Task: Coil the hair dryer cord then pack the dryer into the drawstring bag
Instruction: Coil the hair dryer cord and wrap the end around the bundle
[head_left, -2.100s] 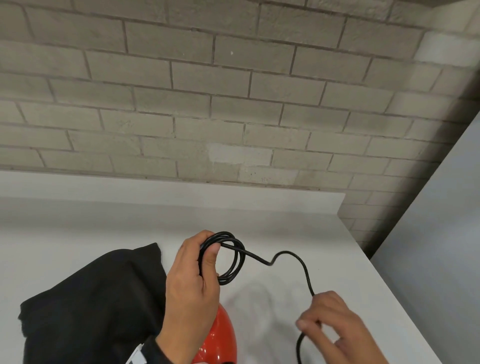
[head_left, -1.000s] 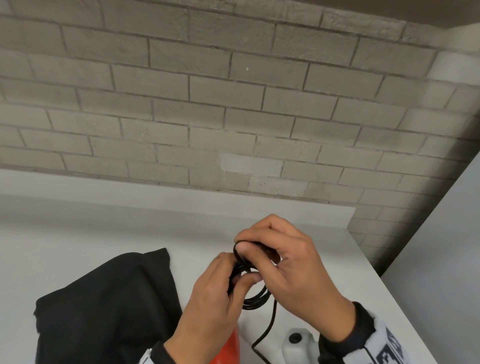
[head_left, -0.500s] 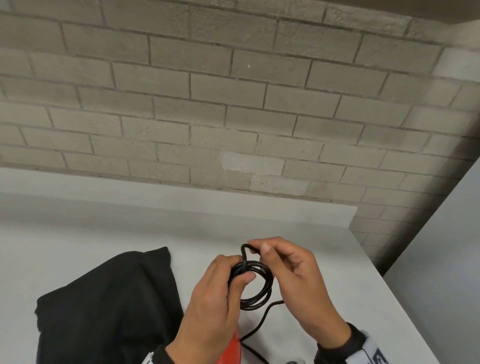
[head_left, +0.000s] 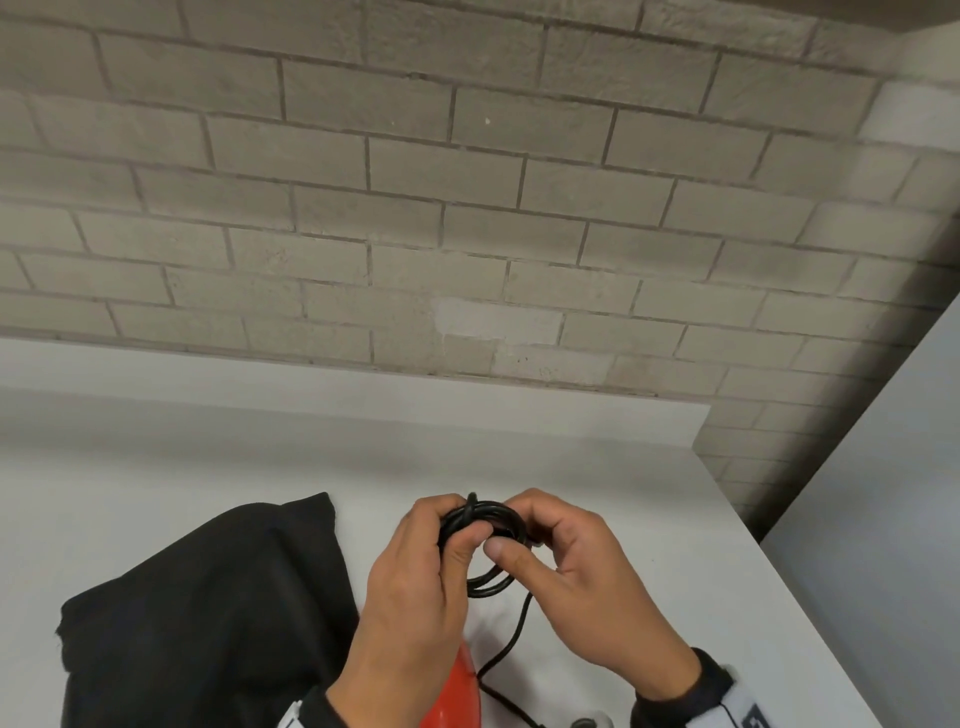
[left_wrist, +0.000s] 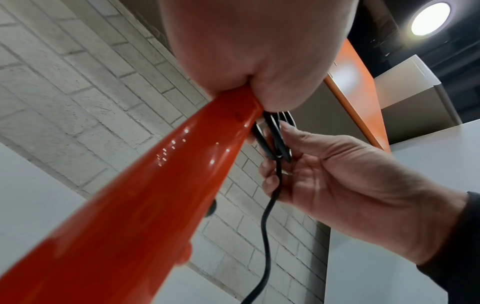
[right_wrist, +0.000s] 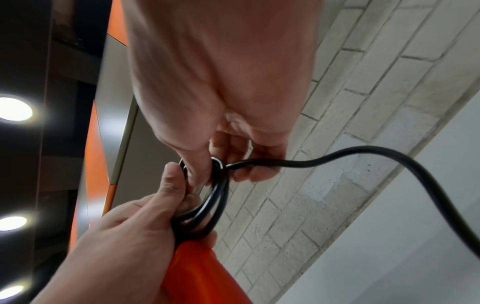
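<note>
My left hand (head_left: 447, 530) grips a small coil of black cord (head_left: 485, 584) above the white table, together with the handle end of the red hair dryer (left_wrist: 135, 207). The dryer's red body (head_left: 452, 701) shows below that hand at the bottom edge. My right hand (head_left: 524, 535) pinches the coil from the right side, thumb against the loops. A loose length of cord (right_wrist: 389, 156) runs from the coil down past the right hand. The black drawstring bag (head_left: 208, 613) lies crumpled on the table to the left of my hands.
The white table (head_left: 649, 545) ends at a right edge close to my right forearm, with a grey brick wall (head_left: 467, 208) behind it. A white object (head_left: 587, 721), possibly the plug, peeks in at the bottom edge. A pale panel (head_left: 883, 519) stands at the right.
The right hand brought the loose cord to the coil, adding loops. It now pinches the coil together with the left hand. Both hands sit slightly lower than before.
</note>
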